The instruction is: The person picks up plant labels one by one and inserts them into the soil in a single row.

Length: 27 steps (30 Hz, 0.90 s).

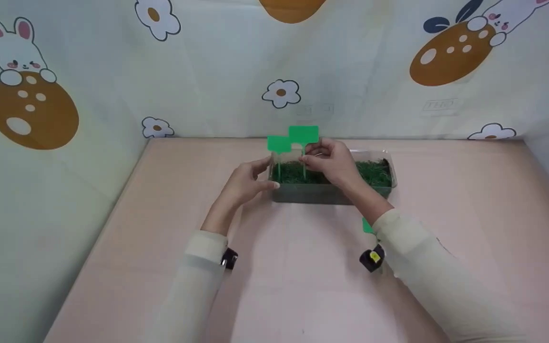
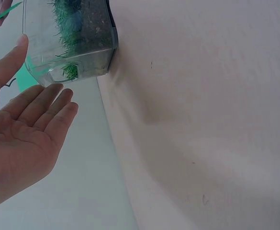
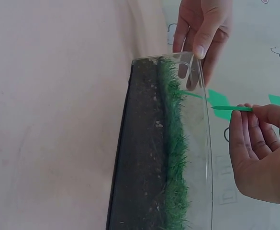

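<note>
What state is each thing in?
Clear rectangular plastic box: uncovered, holding soil, green grass
Left green plastic T-shaped tag: upright in grass
Right green plastic T-shaped tag: upright, unplanted
Green flat piece: partly hidden by cream sleeve
Left hand: fingers extended
Right hand: pinching right tag

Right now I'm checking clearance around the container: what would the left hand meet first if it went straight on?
Likely the clear container, at its left end; the left hand is so close that contact is hard to tell.
</note>
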Each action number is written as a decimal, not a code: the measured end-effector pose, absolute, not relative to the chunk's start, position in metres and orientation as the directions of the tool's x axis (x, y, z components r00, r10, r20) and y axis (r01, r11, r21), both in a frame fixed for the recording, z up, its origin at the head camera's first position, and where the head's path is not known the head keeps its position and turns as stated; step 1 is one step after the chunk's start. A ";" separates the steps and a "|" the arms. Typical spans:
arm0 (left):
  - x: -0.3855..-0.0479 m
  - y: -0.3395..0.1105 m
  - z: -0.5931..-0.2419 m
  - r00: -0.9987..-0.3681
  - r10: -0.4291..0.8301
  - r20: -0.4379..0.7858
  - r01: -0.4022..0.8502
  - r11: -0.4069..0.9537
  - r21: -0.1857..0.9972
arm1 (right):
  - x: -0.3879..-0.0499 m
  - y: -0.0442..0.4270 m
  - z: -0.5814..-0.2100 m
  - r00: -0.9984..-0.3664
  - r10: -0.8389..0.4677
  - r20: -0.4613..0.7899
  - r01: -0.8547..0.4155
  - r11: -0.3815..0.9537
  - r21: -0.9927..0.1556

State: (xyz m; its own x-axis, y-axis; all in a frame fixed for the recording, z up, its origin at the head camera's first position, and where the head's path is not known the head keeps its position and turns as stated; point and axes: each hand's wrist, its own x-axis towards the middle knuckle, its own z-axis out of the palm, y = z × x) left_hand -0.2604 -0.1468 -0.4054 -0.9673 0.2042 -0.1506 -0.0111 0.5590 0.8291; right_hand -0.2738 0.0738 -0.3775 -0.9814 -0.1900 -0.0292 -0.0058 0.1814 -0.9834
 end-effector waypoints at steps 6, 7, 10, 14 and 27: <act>-0.260 -0.147 -0.406 -0.968 0.194 -0.158 -0.025 0.555 0.832 | -0.279 0.069 -0.380 -0.985 -0.167 -0.046 0.012 0.202 -0.979; -0.260 -0.147 -0.406 -0.968 0.195 -0.156 -0.023 0.554 0.832 | -0.280 0.069 -0.381 -0.985 -0.164 -0.048 0.014 0.204 -0.979; -0.260 -0.147 -0.405 -0.968 0.198 -0.156 -0.020 0.555 0.832 | -0.283 0.068 -0.383 -0.987 -0.154 -0.051 0.018 0.211 -0.977; -0.260 -0.146 -0.405 -0.968 0.187 -0.169 -0.037 0.559 0.829 | -0.286 0.067 -0.386 -0.989 -0.141 -0.051 0.020 0.218 -0.976; -0.259 -0.146 -0.405 -0.968 0.182 -0.172 -0.038 0.570 0.821 | -0.295 0.063 -0.397 -0.993 -0.115 -0.013 -0.023 0.309 -0.951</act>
